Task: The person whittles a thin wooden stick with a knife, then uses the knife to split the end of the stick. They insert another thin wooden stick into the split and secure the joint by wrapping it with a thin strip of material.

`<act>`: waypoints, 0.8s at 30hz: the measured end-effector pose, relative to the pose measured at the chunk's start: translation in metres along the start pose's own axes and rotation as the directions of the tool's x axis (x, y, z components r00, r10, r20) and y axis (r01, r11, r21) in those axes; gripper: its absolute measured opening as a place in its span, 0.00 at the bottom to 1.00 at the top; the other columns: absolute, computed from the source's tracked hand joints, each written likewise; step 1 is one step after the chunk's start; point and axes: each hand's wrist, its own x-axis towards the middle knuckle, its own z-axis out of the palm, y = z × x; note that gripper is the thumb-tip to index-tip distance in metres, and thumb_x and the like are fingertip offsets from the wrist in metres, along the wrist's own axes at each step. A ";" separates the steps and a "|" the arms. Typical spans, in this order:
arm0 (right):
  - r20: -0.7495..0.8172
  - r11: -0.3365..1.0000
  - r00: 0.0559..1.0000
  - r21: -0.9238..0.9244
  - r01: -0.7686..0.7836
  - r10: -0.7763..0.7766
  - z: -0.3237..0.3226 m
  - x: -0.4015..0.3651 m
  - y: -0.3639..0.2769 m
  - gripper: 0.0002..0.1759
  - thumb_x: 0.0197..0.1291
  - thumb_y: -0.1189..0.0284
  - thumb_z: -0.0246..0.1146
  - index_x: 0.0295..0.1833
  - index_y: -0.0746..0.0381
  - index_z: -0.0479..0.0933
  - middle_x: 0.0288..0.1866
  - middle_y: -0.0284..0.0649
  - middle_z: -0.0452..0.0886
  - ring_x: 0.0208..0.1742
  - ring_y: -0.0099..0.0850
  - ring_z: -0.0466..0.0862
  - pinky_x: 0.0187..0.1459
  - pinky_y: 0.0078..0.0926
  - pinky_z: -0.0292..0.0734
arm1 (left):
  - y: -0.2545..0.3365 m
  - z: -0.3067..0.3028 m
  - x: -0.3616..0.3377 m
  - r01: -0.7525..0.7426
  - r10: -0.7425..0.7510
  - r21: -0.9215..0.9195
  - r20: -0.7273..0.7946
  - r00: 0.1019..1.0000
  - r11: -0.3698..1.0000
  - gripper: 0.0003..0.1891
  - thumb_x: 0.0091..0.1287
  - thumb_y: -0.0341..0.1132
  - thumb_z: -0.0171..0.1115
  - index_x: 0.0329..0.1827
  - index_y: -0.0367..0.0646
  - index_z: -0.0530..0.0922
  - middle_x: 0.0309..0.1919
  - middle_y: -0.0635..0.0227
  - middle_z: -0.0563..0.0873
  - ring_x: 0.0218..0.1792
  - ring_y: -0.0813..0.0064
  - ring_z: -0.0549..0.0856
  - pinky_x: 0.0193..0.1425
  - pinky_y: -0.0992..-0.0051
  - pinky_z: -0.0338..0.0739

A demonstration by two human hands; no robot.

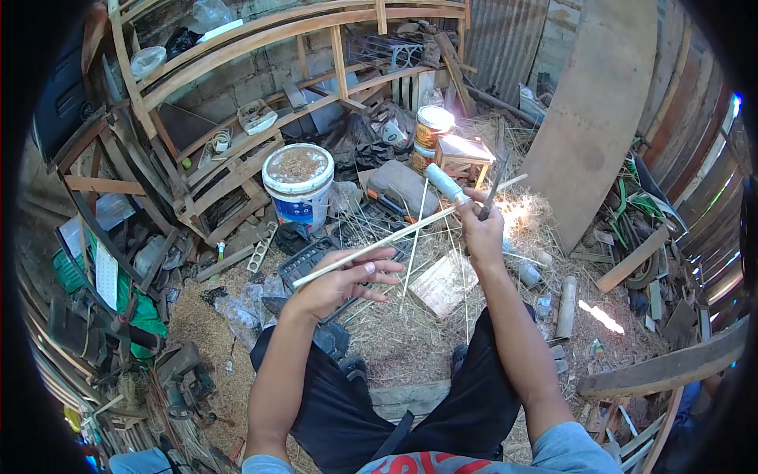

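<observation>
A long thin pale strip (418,224), like split bamboo, slants from my left hand up past my right hand. My left hand (339,286) has its fingers spread, and the strip lies across it near the thumb. My right hand (482,231) is closed around a knife, whose dark blade (493,194) points up and away. A light blue cylinder (444,182) sticks out to the upper left of that hand; whether it is part of the knife is hidden by the fingers. The strip passes behind or against the right fingers.
Beyond my hands stand a white bucket (298,178) of shavings, a grey tool case (403,189), paint cans (433,125) and a small wooden stool (464,150). A wooden board (444,283) lies among straw-like shavings between my feet. A tall plywood sheet (596,118) leans at the right.
</observation>
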 end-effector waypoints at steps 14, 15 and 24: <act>0.139 0.970 0.984 -0.199 0.140 -0.113 -0.015 -0.003 -0.017 0.16 0.63 0.77 0.65 0.56 0.67 0.75 0.31 0.28 0.74 0.29 0.15 0.73 0.31 0.15 0.66 | -0.028 0.002 0.007 -0.052 0.055 0.424 0.005 0.998 0.904 0.18 0.78 0.36 0.47 0.64 0.36 0.74 0.46 0.63 0.86 0.41 0.78 0.84 0.47 0.73 0.82; 0.145 0.970 0.983 -0.198 0.140 -0.112 -0.013 -0.006 -0.020 0.16 0.63 0.76 0.65 0.56 0.66 0.75 0.31 0.28 0.74 0.29 0.15 0.73 0.31 0.15 0.66 | -0.033 0.011 0.012 -0.039 0.023 0.414 0.045 0.999 0.909 0.18 0.78 0.35 0.47 0.65 0.36 0.74 0.46 0.64 0.85 0.40 0.79 0.84 0.47 0.74 0.82; 0.054 0.964 0.985 -0.205 0.172 -0.164 -0.008 -0.010 -0.032 0.19 0.67 0.69 0.64 0.61 0.65 0.75 0.30 0.27 0.76 0.28 0.13 0.70 0.31 0.16 0.65 | -0.052 0.047 0.023 0.029 -0.032 0.251 0.006 0.999 0.968 0.21 0.76 0.30 0.47 0.71 0.38 0.67 0.28 0.77 0.73 0.20 0.89 0.67 0.21 0.86 0.62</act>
